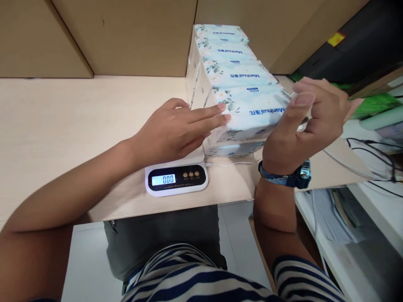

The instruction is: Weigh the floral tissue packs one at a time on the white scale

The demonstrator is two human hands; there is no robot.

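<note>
Reaching over the scale [176,184], the left hand [179,130] points its fingers toward about 2 o'clock. These fingers are stretched and only a little spread, with the tips at the left edge of the nearest pack [248,111]; they do not grip it. The right hand [315,115] is at the 3 o'clock side of this pack, with its fingers bent. I cannot tell if it holds anything, or how firmly it touches. The packs [234,73] stand in a row on the table [47,126], at about 1 o'clock from the scale, and the row goes away toward 11 o'clock. The scale shows 0.00. On the right wrist is a watch [304,174]. Brown boards [135,37] stand at 12 o'clock, behind the table.
</note>
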